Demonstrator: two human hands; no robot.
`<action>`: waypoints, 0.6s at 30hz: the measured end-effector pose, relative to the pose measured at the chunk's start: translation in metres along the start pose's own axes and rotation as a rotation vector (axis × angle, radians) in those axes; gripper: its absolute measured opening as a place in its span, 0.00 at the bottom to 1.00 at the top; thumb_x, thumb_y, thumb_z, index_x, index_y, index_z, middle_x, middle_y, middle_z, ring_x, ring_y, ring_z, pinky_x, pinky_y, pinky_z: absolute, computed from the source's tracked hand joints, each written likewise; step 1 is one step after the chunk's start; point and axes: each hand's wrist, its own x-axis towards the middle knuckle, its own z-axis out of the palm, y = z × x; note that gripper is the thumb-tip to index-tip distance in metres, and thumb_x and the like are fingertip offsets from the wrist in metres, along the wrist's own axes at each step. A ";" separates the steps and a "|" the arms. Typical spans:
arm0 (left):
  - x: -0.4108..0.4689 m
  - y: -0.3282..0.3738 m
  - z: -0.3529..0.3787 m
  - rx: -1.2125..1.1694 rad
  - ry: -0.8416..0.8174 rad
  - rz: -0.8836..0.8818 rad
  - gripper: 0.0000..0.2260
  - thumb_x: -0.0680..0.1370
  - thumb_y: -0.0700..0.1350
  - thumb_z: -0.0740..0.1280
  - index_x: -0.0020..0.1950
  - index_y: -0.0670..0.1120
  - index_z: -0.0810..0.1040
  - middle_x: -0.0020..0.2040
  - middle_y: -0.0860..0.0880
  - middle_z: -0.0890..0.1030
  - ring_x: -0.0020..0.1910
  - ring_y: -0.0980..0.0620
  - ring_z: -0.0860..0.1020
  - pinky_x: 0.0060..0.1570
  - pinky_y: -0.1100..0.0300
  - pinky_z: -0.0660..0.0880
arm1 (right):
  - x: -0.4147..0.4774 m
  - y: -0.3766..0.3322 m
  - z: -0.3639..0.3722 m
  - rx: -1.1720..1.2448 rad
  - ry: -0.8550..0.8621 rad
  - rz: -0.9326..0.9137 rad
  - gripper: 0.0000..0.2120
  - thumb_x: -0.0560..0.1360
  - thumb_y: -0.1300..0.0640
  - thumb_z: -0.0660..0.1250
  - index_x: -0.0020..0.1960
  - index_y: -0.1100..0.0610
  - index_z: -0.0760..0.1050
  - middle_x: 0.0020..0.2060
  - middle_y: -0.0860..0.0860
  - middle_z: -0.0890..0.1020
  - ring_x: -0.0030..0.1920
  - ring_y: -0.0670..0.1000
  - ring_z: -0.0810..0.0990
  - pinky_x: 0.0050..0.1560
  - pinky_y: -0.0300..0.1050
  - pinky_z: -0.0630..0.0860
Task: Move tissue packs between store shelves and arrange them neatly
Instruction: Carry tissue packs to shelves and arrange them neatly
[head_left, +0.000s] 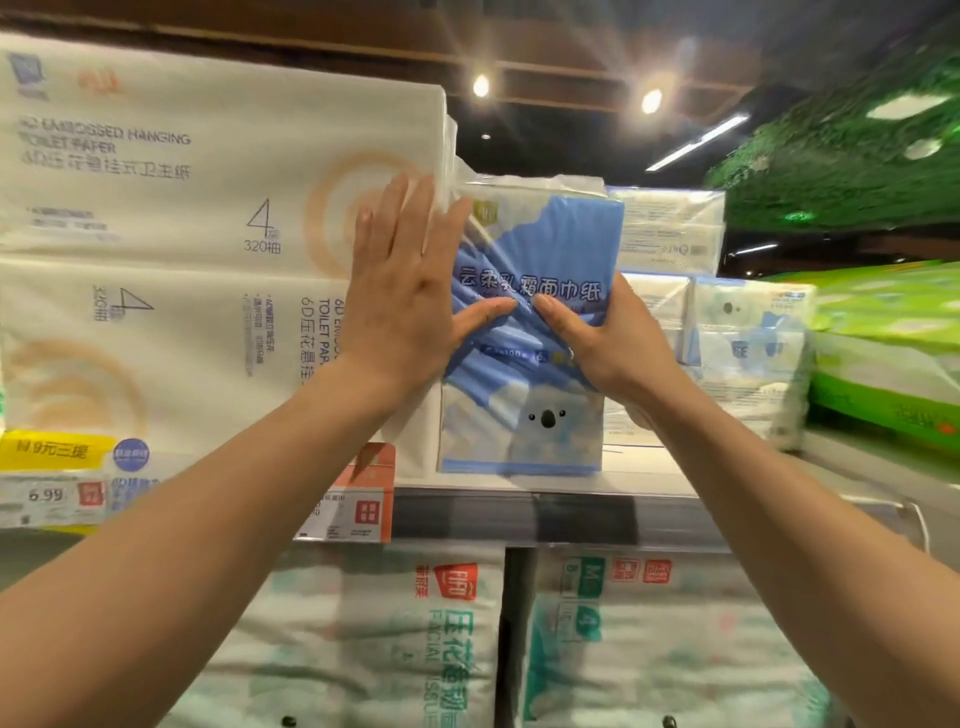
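Under the wrists, closest in: green-print facial tissue packs (395, 649) on the lower shelf, then the shelf rail (571, 512) with price tags (358, 499).

Left hand (400, 291): flat, fingers (410, 208) straight and pointing up. It holds nothing. The palm bridges the seam between the white hanging toilet paper packs (182, 208) and the blue koala tissue pack (524, 415), with the thumb resting on the blue face.

Right hand (602, 338): grips the blue pack's right edge, thumb curled over the front. The other fingers are hidden behind it.

The blue pack stands upright on the upper shelf, long axis vertical, parallel to the left fingers. It sits just right of them and left of the right palm. The thumb tips nearly meet mid-face, and the wrapper is wrinkled there.

Key relation: the pack's left edge touches the white stack. Both hands are on the pack, but only the right has a hold. My read is that it's being seated and squared.

Beyond the fingertips: pale stacked tissue packs (670, 228), another koala pack (748, 353) to the right, and blurred green packs (883, 338) further right.
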 end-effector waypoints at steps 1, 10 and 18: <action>-0.002 0.002 0.000 0.003 -0.016 0.003 0.42 0.75 0.72 0.56 0.78 0.43 0.64 0.78 0.37 0.63 0.79 0.37 0.57 0.77 0.43 0.50 | -0.002 0.000 -0.001 0.018 -0.016 0.007 0.29 0.67 0.30 0.72 0.61 0.47 0.77 0.48 0.44 0.87 0.49 0.49 0.86 0.52 0.58 0.83; -0.021 0.033 -0.014 -0.169 -0.036 0.105 0.37 0.76 0.68 0.60 0.76 0.44 0.69 0.78 0.38 0.64 0.79 0.38 0.58 0.77 0.40 0.52 | -0.043 -0.005 -0.037 -0.069 -0.169 0.096 0.50 0.64 0.24 0.67 0.78 0.49 0.64 0.69 0.48 0.78 0.68 0.48 0.77 0.69 0.56 0.73; -0.040 0.115 -0.040 -0.366 -0.232 0.193 0.38 0.75 0.68 0.59 0.73 0.41 0.72 0.73 0.38 0.72 0.76 0.36 0.64 0.74 0.35 0.59 | -0.123 -0.016 -0.128 -0.485 -0.112 0.129 0.38 0.75 0.36 0.67 0.78 0.55 0.65 0.72 0.56 0.74 0.71 0.54 0.75 0.71 0.52 0.70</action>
